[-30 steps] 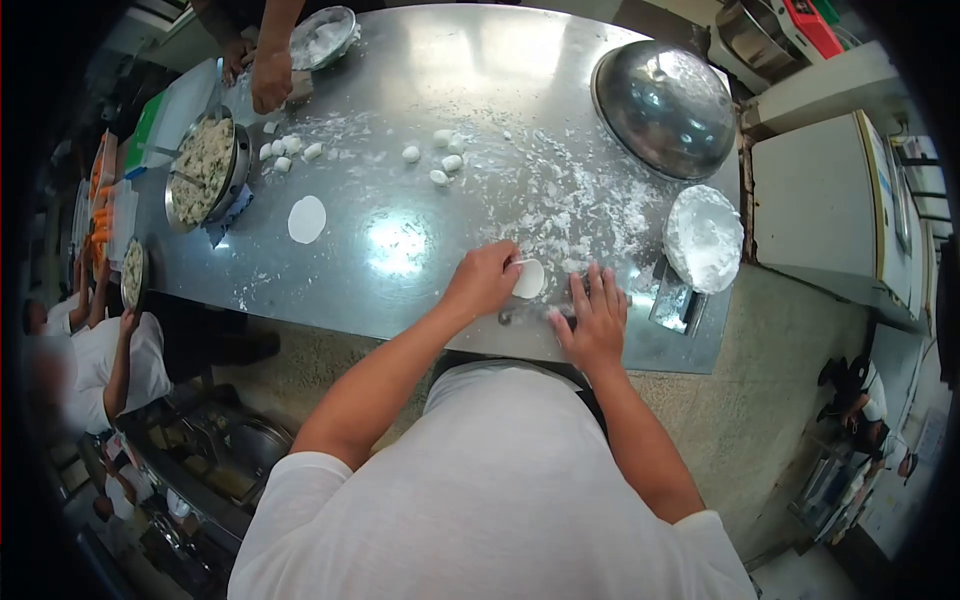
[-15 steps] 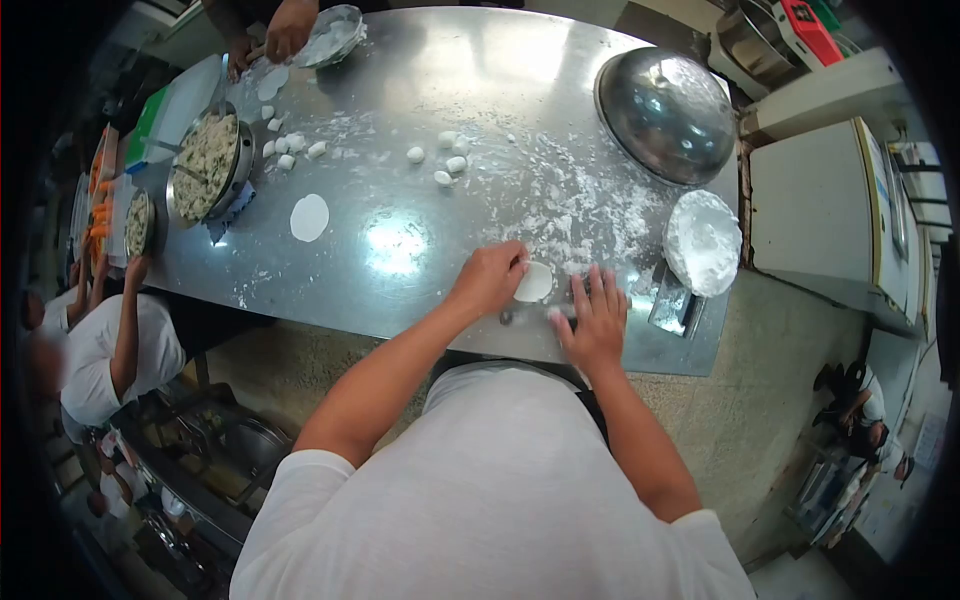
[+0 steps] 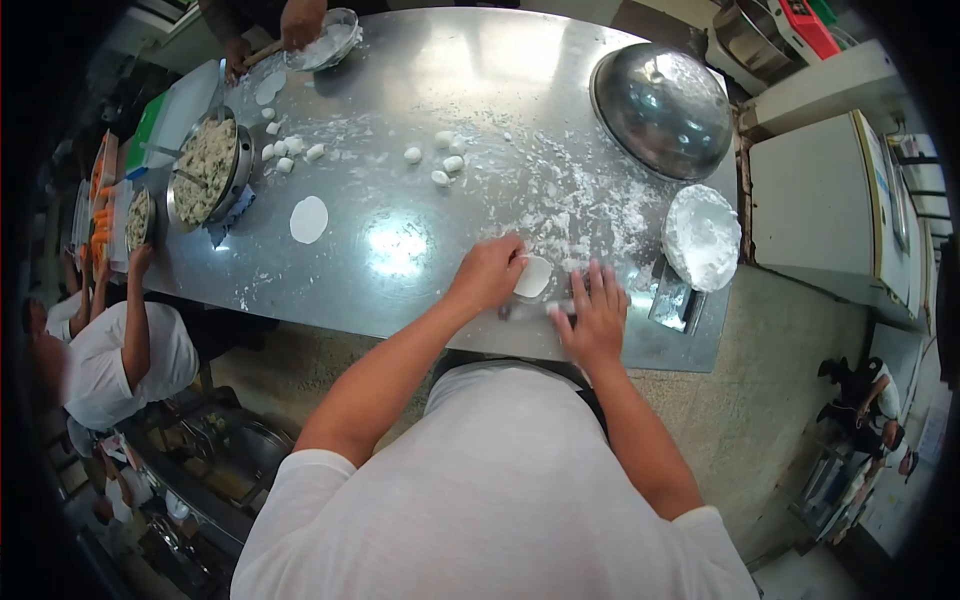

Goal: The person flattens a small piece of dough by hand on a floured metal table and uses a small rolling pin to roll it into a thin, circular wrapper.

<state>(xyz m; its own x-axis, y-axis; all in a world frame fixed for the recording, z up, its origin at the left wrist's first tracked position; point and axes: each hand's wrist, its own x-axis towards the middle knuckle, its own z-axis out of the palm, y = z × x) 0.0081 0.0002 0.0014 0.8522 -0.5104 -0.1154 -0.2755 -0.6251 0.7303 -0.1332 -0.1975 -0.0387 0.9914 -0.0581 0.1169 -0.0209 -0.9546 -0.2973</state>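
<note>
My left hand (image 3: 490, 272) pinches the left edge of a small white dough disc (image 3: 533, 277) lying on the steel table (image 3: 380, 290) near its front edge. To the right of the disc, my right hand (image 3: 596, 315) rests with fingers spread over a blurred rolling pin (image 3: 545, 311), which is partly hidden beneath the palm. A thin round wrapper (image 3: 309, 219) lies flat to the left. Several dough pieces (image 3: 452, 150) sit beyond my hands, and white flour (image 3: 570, 190) is scattered about them.
At right are a bowl of flour (image 3: 702, 238), a metal scraper (image 3: 670, 305) and an upturned steel bowl (image 3: 663, 112). A bowl of filling (image 3: 208, 170) stands at left. A co-worker's hands (image 3: 302, 24) work at the far left; another person (image 3: 130, 345) stands left.
The dough disc looks slightly turned in my left hand's fingers, and the rolling pin has shifted a little. At the left, a person in white has leaned nearer the table.
</note>
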